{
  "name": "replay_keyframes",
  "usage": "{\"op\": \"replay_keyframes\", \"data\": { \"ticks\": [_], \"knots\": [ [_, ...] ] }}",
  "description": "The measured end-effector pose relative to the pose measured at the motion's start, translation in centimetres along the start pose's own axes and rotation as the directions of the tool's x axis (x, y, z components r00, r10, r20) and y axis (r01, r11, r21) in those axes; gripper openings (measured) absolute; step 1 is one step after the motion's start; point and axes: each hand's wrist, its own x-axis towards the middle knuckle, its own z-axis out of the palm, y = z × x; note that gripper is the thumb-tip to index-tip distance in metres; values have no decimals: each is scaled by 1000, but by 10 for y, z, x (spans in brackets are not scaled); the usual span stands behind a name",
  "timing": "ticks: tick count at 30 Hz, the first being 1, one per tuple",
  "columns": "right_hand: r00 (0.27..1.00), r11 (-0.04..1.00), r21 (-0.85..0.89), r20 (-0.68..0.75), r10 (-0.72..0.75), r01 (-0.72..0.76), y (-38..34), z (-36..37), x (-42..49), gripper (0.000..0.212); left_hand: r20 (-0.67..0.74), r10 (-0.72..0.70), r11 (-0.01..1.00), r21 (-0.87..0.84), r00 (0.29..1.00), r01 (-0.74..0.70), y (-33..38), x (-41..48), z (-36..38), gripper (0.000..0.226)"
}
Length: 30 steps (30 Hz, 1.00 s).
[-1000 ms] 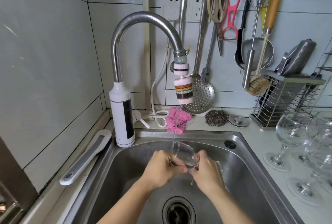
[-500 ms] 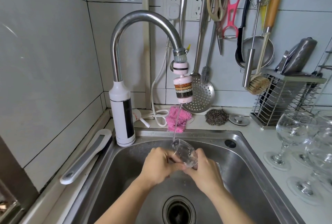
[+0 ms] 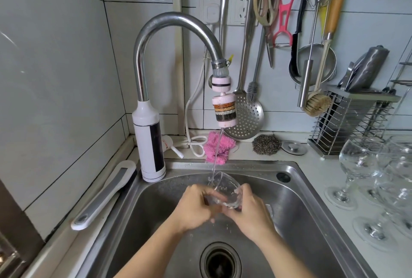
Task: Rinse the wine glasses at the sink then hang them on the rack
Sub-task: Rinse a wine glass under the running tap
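Observation:
A clear wine glass (image 3: 227,191) is tilted over the steel sink (image 3: 296,190), its mouth up and left under the thin water stream from the filter tap (image 3: 224,110). My left hand (image 3: 196,207) grips the bowl from the left, fingers curled against the glass. My right hand (image 3: 249,213) holds it from the right and below; the stem and foot are hidden behind that hand. Several more wine glasses (image 3: 361,166) stand upright on the counter at the right.
A wire cutlery holder (image 3: 350,121) stands behind the glasses. Utensils hang on the wall rail: scissors (image 3: 266,3), a slotted ladle (image 3: 247,117), a brush (image 3: 317,103). A pink cloth (image 3: 217,147), a steel scourer (image 3: 266,145) and a white-handled tool (image 3: 104,195) lie around the sink. The drain (image 3: 220,261) is below my hands.
Both hands have lifted the glass slightly and turned it under the stream; the bowl's mouth now catches the water. Nothing else has moved.

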Motion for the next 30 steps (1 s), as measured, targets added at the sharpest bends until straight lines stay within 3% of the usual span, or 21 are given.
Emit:
{"op": "replay_keyframes", "data": {
  "ticks": [2, 5, 7, 9, 11, 14, 16, 18, 20, 22, 23, 25, 27, 28, 30],
  "knots": [
    [1000, 1000, -5, 28, -12, 12, 0, 0, -3, 48, 191, -39, 971, -226, 981, 83, 2, -1, 2, 14],
    [998, 999, 3, 46, -34, 33, 0, -1, -4, 50, 196, -27, 966, -246, 980, 76, 1, -1, 3, 9],
    [999, 1000, 25, 43, -10, 9, -1, -2, -3, 53, 44, -12, 990, -137, 999, 18, 3, -1, 0, 12],
    [1000, 1000, 5, 12, -12, 12, -2, -2, -2, 53, -138, 43, 990, 139, 990, -24, 1, -1, -1, 22],
    [1000, 999, 29, -7, -29, 29, -2, -1, -2, 53, -197, 88, 961, 276, 976, -31, 2, -1, 1, 17],
    [999, 999, 15, 1, -35, 35, -2, 0, -1, 52, 56, 8, 999, -37, 998, -6, 6, -3, 1, 12],
    [998, 998, -21, 1, -58, 58, -1, 0, -1, 54, 186, -19, 996, -79, 982, 34, 4, -3, 2, 15],
    [998, 997, -38, 8, -65, 65, -1, -1, 0, 59, 132, -21, 999, 44, 991, 16, 4, -2, 4, 9],
    [999, 998, -40, -8, -50, 50, -1, 0, 0, 58, -64, -16, 942, 335, 998, 36, 3, 0, 2, 17],
    [999, 999, 1, -22, -41, 41, -1, 0, 0, 52, -194, 22, 890, 451, 981, 70, 4, -1, 2, 22],
    [999, 999, 14, -16, -38, 39, -2, 0, 0, 52, -174, 9, 923, 380, 985, 59, 3, 0, 2, 17],
    [999, 999, 21, 8, -35, 35, -3, -1, 0, 52, 63, -53, 999, -8, 997, 53, 5, -1, 1, 6],
    [998, 999, 23, 44, -40, 39, -1, -2, -2, 49, 277, -35, 971, -217, 960, 98, 5, -3, 0, 11],
    [997, 999, 7, 63, -36, 36, -1, -4, -3, 49, 296, -21, 968, -231, 955, 93, 4, -3, 0, 11],
    [997, 1000, 8, 80, -13, 13, -2, -6, -5, 52, 179, -13, 981, -186, 984, 47, 4, -2, 0, 13]
  ]
}}
